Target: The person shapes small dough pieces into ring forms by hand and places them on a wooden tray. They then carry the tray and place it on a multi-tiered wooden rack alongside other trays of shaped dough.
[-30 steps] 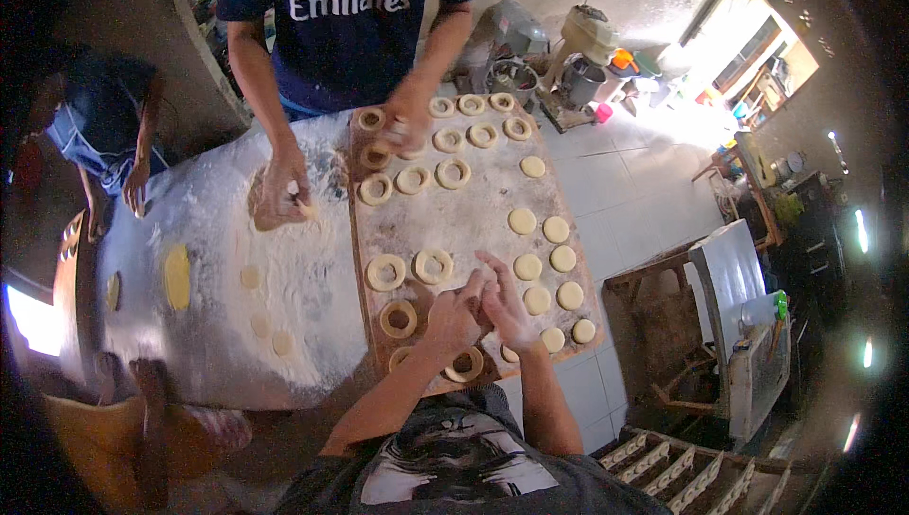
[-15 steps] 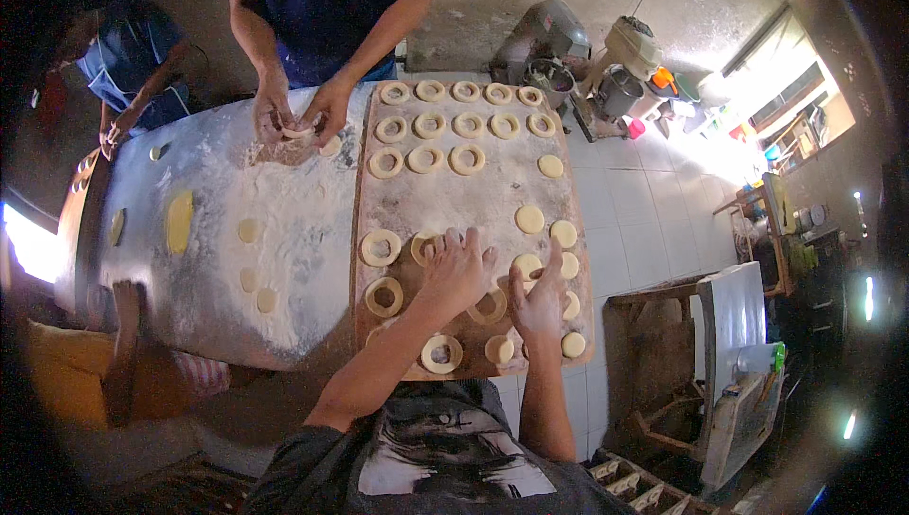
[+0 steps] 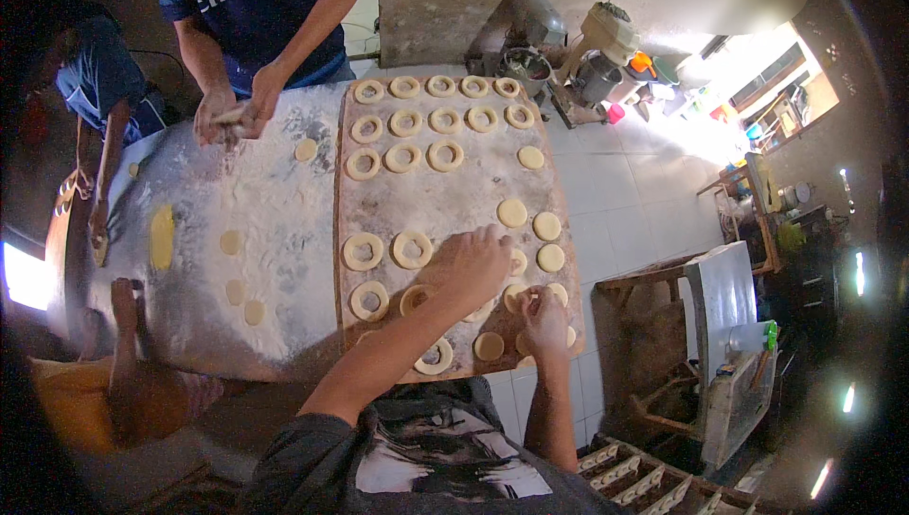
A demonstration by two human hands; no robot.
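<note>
Both hands work over a floured board [image 3: 398, 195] bearing pale dough rings and flat dough discs. My left hand [image 3: 478, 267] reaches across, its fingertips beside a partly covered disc [image 3: 518, 262]; motion blur hides its finger shape. To its right and nearer me, my right hand [image 3: 546, 324] has bent fingers drawn together beside another disc [image 3: 514, 298]. What lies between those fingers is too small to make out. One dough ring [image 3: 412, 250] lies left of my left hand. A dough disc [image 3: 489, 346] sits near the board's close edge.
Left of the board, a floured metal table [image 3: 284, 326] carries loose dough pieces. Across it, a co-worker's hands [image 3: 232, 117] hold dough; another person's hand [image 3: 98, 231] touches the far left. Machines [image 3: 530, 18] stand behind, and a wooden stand [image 3: 720, 326] is at the right.
The whole view has shifted. My left hand has moved right, off a dough ring toward the discs. My right hand has come nearer me, fingers drawing together. The co-worker across has lifted dough.
</note>
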